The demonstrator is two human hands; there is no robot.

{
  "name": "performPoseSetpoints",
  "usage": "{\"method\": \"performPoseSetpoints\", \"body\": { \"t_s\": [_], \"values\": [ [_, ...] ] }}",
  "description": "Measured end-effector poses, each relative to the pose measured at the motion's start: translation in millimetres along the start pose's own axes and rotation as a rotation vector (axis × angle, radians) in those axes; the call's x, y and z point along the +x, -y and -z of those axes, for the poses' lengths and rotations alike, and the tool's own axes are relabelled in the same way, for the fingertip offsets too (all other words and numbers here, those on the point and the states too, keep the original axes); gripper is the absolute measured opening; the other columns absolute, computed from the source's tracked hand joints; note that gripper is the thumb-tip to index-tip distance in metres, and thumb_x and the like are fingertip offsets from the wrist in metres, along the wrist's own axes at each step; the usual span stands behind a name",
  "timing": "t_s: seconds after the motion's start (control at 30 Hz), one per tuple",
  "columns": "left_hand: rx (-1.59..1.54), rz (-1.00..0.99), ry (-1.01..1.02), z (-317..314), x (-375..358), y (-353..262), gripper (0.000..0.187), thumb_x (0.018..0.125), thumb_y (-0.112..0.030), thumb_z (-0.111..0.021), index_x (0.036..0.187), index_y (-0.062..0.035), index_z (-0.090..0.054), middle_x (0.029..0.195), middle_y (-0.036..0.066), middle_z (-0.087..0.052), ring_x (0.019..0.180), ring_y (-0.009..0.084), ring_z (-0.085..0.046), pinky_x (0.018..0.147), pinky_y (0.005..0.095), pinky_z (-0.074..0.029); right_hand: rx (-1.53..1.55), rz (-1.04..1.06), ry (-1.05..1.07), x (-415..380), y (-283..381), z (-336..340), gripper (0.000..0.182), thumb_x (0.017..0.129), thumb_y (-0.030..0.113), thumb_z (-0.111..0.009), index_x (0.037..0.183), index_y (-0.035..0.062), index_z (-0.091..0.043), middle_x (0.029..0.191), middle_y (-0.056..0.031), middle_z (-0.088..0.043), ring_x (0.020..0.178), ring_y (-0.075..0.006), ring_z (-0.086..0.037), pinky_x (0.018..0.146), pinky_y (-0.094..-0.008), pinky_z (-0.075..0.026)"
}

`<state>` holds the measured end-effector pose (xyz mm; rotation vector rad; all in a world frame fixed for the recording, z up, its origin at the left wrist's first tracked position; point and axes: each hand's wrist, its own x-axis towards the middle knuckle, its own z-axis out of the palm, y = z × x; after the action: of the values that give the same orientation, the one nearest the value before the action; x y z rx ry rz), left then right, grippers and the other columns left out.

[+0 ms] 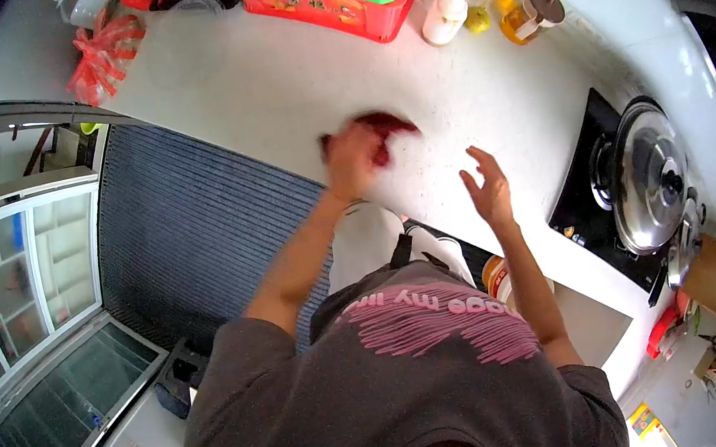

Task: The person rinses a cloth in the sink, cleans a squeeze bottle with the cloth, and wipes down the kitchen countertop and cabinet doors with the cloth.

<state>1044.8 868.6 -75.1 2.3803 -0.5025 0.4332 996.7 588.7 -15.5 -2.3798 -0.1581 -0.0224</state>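
Note:
A dark red cloth [386, 125] lies bunched on the white countertop [267, 82], blurred by motion. My left hand [354, 162] is closed on the cloth near the counter's front edge; its fingers are smeared and partly merge with the fabric. To the right, my right hand [489, 188] hovers over the counter with its fingers apart and nothing in them.
A red basket [321, 9] of bottles stands at the back, beside a white-filled plastic bottle [445, 17] and a jug of amber liquid [532, 15]. A red-striped bag [103, 58] sits at the back left. On the right, a lidded pan [648, 176] rests on a black cooktop [584, 185].

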Motion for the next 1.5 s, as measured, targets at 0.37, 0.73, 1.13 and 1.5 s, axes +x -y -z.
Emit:
{"method": "performPoseSetpoints", "body": {
  "t_s": [0.37,0.73,1.13,1.5],
  "values": [
    [0.227,0.151,0.023,48.8,23.1,63.4,0.029,0.068,-0.023,-0.071,0.091,-0.0069,-0.062,0.089,0.014,-0.061,0.081,0.034,-0.058,0.069,0.0461,-0.047,0.068,-0.478,-0.146,-105.4,-31.4,-5.6,0.035,0.086,0.01,-0.065,0.119,0.0026,-0.058,0.119,-0.0144,-0.061,0.105,-0.0279,-0.061,0.08,-0.0365,-0.055],
    [0.072,-0.108,0.245,89.6,-5.1,158.2,0.047,0.064,-0.021,-0.069,0.107,-0.0032,-0.063,0.126,0.014,-0.055,0.121,0.0346,-0.048,0.102,0.053,-0.032,-0.022,-0.398,-0.087,-16.7,82.0,-62.5,0.032,0.087,0.012,-0.064,0.117,0.0026,-0.059,0.121,-0.0154,-0.06,0.108,-0.0287,-0.061,0.084,-0.0391,-0.056],
    [0.013,-0.502,0.492,38.7,75.2,135.4,0.049,0.071,-0.024,-0.063,0.116,-0.0055,-0.062,0.127,0.014,-0.055,0.125,0.0357,-0.043,0.104,0.0533,-0.032,-0.077,-0.877,-0.434,-161.0,137.4,-89.5,0.03,0.087,0.013,-0.063,0.116,0.0034,-0.06,0.12,-0.0129,-0.06,0.104,-0.0271,-0.062,0.08,-0.0354,-0.054],
    [-0.116,-0.552,0.461,37.3,80.5,163.4,0.05,0.071,-0.019,-0.068,0.12,-0.0121,-0.061,0.128,0.011,-0.056,0.124,0.036,-0.044,0.108,0.0508,-0.029,-0.294,-1.342,-0.725,-343.5,193.7,-128.2,0.029,0.085,0.017,-0.067,0.111,0.0065,-0.063,0.108,-0.0132,-0.064,0.095,-0.0261,-0.065,0.078,-0.0348,-0.053]
  ]
}}
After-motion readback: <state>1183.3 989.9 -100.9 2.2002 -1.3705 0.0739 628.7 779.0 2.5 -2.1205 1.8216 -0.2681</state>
